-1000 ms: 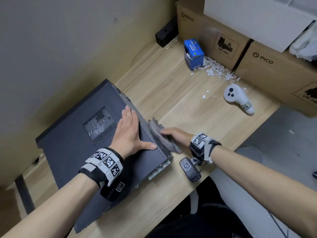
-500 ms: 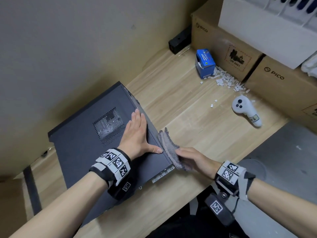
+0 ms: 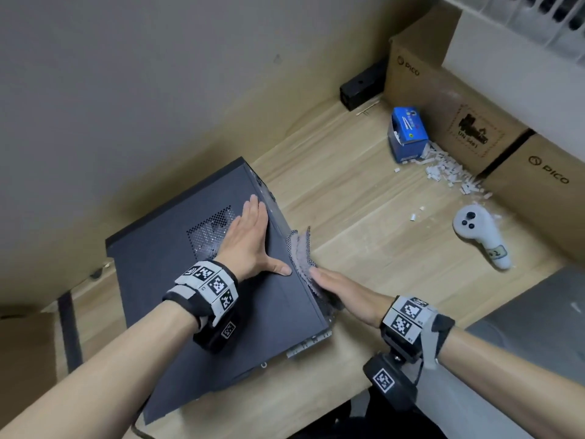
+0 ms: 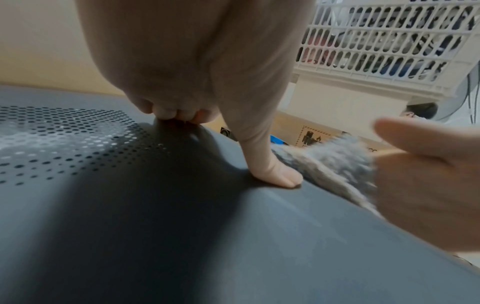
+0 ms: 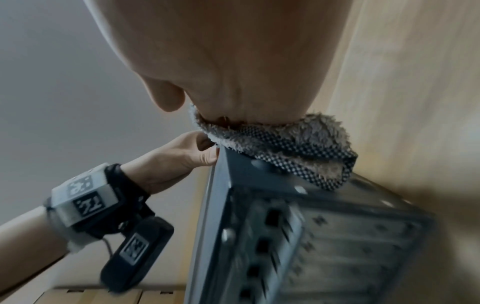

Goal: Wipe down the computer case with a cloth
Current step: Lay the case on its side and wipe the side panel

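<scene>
A dark grey computer case (image 3: 177,280) lies on its side on a wooden desk (image 3: 364,236), its perforated vent facing up. My left hand (image 3: 250,239) rests flat on the top panel beside the vent, thumb spread toward the right edge. My right hand (image 3: 342,289) presses a grey fluffy cloth (image 3: 299,248) against the case's right side face with straight fingers. In the left wrist view the left thumb (image 4: 270,172) touches the case (image 4: 182,226) right next to the cloth (image 4: 332,164). In the right wrist view the cloth (image 5: 285,148) is bunched under my right hand (image 5: 233,61) at the case's upper edge.
A wall runs close along the case's left. Cardboard boxes (image 3: 459,115) line the desk's back right, with a blue box (image 3: 408,131), white scraps (image 3: 449,172) and a white controller (image 3: 481,236) in front. A small black box (image 3: 361,87) sits by the wall.
My right hand has slid the cloth back along the case's side face toward the near end. The left hand has stayed flat on the top panel.
</scene>
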A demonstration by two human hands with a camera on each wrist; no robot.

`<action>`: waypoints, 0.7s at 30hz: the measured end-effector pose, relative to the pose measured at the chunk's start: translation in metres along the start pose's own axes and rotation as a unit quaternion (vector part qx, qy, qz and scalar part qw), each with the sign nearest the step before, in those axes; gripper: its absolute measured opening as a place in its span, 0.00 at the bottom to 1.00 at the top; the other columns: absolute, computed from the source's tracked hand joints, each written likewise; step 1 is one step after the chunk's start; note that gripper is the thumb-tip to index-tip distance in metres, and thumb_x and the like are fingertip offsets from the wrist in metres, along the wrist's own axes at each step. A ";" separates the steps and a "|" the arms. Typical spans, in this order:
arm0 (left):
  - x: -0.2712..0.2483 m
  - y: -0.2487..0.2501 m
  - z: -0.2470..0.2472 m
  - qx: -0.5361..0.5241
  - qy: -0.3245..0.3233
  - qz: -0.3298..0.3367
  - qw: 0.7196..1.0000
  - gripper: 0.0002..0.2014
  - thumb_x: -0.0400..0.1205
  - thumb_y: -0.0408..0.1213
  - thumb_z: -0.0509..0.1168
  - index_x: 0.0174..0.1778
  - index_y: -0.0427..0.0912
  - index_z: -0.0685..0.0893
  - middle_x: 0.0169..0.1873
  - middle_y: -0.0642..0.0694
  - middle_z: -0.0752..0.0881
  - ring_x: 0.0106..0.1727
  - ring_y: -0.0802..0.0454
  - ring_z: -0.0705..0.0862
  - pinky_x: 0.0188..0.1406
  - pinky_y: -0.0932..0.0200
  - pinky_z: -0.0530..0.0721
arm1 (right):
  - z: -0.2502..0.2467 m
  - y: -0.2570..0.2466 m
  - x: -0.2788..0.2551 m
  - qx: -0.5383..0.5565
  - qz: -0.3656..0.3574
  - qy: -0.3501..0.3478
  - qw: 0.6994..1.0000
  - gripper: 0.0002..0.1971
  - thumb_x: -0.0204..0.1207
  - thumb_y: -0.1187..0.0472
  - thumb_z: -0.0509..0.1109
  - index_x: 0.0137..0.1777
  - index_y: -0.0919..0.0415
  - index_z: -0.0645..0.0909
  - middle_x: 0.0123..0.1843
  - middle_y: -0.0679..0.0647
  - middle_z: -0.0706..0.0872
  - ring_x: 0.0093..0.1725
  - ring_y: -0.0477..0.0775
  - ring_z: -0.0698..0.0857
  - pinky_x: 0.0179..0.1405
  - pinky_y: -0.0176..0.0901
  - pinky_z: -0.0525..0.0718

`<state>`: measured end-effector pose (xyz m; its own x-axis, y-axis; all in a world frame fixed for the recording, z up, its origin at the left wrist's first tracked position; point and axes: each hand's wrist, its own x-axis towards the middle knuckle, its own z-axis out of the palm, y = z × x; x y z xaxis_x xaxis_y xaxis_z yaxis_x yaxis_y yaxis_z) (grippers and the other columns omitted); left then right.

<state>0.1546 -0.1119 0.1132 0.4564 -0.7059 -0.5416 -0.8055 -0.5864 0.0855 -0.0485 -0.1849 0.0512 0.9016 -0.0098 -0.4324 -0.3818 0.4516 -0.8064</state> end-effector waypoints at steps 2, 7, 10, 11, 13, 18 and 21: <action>0.002 0.000 0.001 0.000 0.001 0.001 1.000 0.75 0.58 0.65 0.80 0.84 0.36 0.35 0.84 0.39 0.32 0.85 0.45 0.34 0.85 0.48 0.43 | -0.007 -0.009 0.020 -0.005 0.003 0.003 1.000 0.24 0.88 0.40 0.51 0.63 0.55 0.81 0.56 0.50 0.88 0.52 0.46 0.86 0.52 0.40 0.79; 0.005 0.000 0.003 0.001 -0.003 0.001 1.000 0.76 0.56 0.65 0.80 0.84 0.36 0.34 0.84 0.39 0.31 0.85 0.45 0.34 0.85 0.47 0.42 | -0.025 -0.032 0.066 0.021 0.032 0.016 0.999 0.32 0.87 0.39 0.49 0.75 0.63 0.76 0.69 0.60 0.85 0.66 0.54 0.85 0.70 0.47 0.79; 0.006 -0.001 0.003 -0.001 -0.003 0.001 1.000 0.76 0.56 0.64 0.81 0.84 0.36 0.34 0.84 0.39 0.31 0.85 0.45 0.33 0.85 0.48 0.42 | -0.034 -0.031 0.087 0.032 0.054 0.027 0.998 0.35 0.82 0.32 0.55 0.77 0.58 0.75 0.72 0.55 0.83 0.71 0.55 0.82 0.78 0.55 0.73; 0.006 -0.001 0.003 -0.001 -0.002 0.002 1.000 0.76 0.56 0.64 0.80 0.84 0.36 0.35 0.84 0.39 0.31 0.85 0.45 0.33 0.85 0.47 0.42 | -0.039 -0.022 0.094 0.040 0.062 0.034 0.997 0.40 0.76 0.27 0.59 0.76 0.59 0.76 0.71 0.58 0.84 0.71 0.60 0.83 0.78 0.60 0.73; 0.006 -0.001 0.004 -0.001 -0.003 0.004 1.000 0.76 0.56 0.65 0.80 0.85 0.36 0.35 0.84 0.39 0.31 0.85 0.45 0.33 0.85 0.47 0.42 | -0.043 -0.004 0.100 0.035 0.080 0.044 0.995 0.49 0.70 0.22 0.61 0.75 0.64 0.76 0.73 0.67 0.80 0.73 0.71 0.78 0.77 0.69 0.71; 0.007 -0.002 0.004 -0.001 -0.003 0.000 1.000 0.76 0.56 0.65 0.80 0.85 0.36 0.35 0.84 0.40 0.31 0.85 0.45 0.33 0.85 0.47 0.42 | -0.028 0.015 0.066 0.034 0.113 0.069 0.991 0.34 0.87 0.36 0.45 0.82 0.58 0.66 0.77 0.51 0.76 0.75 0.50 0.77 0.78 0.47 0.70; 0.006 -0.002 0.004 -0.002 -0.002 0.001 1.000 0.76 0.56 0.65 0.80 0.85 0.36 0.35 0.84 0.40 0.31 0.85 0.45 0.33 0.85 0.48 0.42 | -0.024 0.039 0.040 0.094 0.115 0.044 0.988 0.28 0.88 0.38 0.47 0.81 0.50 0.67 0.78 0.46 0.76 0.77 0.44 0.75 0.82 0.48 0.66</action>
<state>0.1572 -0.1136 0.1062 0.4528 -0.7054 -0.5454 -0.8052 -0.5861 0.0897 -0.0325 -0.1896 -0.0070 0.7710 0.0379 -0.6357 -0.5226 0.6082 -0.5976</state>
